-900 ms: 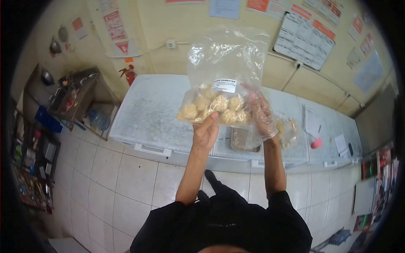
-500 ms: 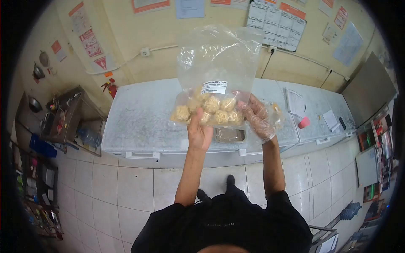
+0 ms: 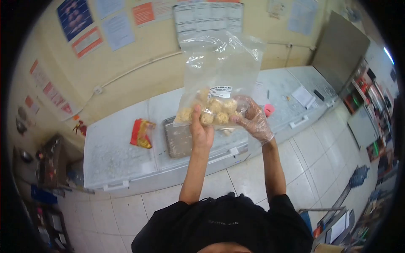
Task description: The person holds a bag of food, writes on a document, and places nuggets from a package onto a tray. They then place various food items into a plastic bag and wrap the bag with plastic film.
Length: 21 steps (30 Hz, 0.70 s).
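Observation:
A clear plastic bag (image 3: 223, 63) hangs upright before me, with several pale, shaggy-coated balls (image 3: 222, 118) in its lower part. A white printed label (image 3: 220, 92) is on its front. At the lower left of the bag, my bare left hand (image 3: 202, 131) grips it, thumb on the front. My right hand (image 3: 254, 121), in a clear plastic glove, holds the lower right corner. Fingers behind the bag are partly hidden. Below and behind the bag, a metal tray (image 3: 177, 139) lies on the white freezer top (image 3: 114, 154).
A red and yellow packet (image 3: 142, 133) lies left of the tray. Toward the right are a pink object (image 3: 268, 110), papers (image 3: 303, 97) and a dark handheld item (image 3: 319, 95). Freezer handles (image 3: 299, 122) stick out along the front edge. A metal-framed stand (image 3: 333, 223) is at lower right.
My view has swung, and the freezers now run at a slant. The tray shows more fully and the red and yellow packet has come into sight. Both hands still hold the bag.

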Each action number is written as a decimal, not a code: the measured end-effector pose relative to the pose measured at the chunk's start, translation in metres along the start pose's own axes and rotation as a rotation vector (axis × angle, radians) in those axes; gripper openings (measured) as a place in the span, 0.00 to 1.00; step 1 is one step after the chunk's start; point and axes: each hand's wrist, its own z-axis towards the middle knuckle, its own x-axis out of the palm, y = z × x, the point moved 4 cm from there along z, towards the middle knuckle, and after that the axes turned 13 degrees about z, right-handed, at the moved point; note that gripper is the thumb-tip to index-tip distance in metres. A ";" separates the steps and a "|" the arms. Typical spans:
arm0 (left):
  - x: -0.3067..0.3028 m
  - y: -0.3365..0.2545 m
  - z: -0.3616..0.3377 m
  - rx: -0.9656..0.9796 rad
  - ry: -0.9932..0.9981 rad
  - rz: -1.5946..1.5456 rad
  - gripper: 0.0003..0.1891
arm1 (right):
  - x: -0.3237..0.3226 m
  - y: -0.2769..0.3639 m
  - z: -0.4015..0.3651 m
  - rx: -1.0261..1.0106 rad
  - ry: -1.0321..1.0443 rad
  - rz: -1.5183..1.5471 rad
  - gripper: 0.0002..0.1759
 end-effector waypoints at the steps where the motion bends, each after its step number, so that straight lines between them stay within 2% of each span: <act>1: 0.011 0.025 0.002 -0.022 0.011 -0.017 0.25 | -0.023 0.006 -0.007 0.034 -0.040 0.001 0.30; 6: 0.062 0.136 0.013 -0.153 0.068 0.023 0.22 | -0.133 0.018 -0.029 0.075 -0.188 -0.060 0.22; 9: 0.082 0.182 0.019 -0.209 0.047 -0.002 0.21 | -0.180 0.024 -0.034 0.063 -0.230 -0.124 0.19; 10: 0.087 0.195 0.022 -0.224 0.049 -0.023 0.24 | -0.195 0.024 -0.034 0.061 -0.274 -0.129 0.18; 11: 0.089 0.206 0.025 -0.242 0.049 -0.037 0.26 | -0.209 0.023 -0.035 0.061 -0.320 -0.128 0.17; 15: 0.100 0.231 0.038 -0.353 0.046 -0.157 0.26 | -0.245 0.016 -0.028 0.118 -0.416 -0.090 0.16; 17: 0.104 0.241 0.051 -0.379 0.111 -0.272 0.30 | -0.260 0.014 -0.016 0.089 -0.460 -0.082 0.15; 21: 0.102 0.265 0.078 -0.387 0.153 -0.432 0.28 | -0.289 -0.001 0.017 0.068 -0.474 -0.157 0.15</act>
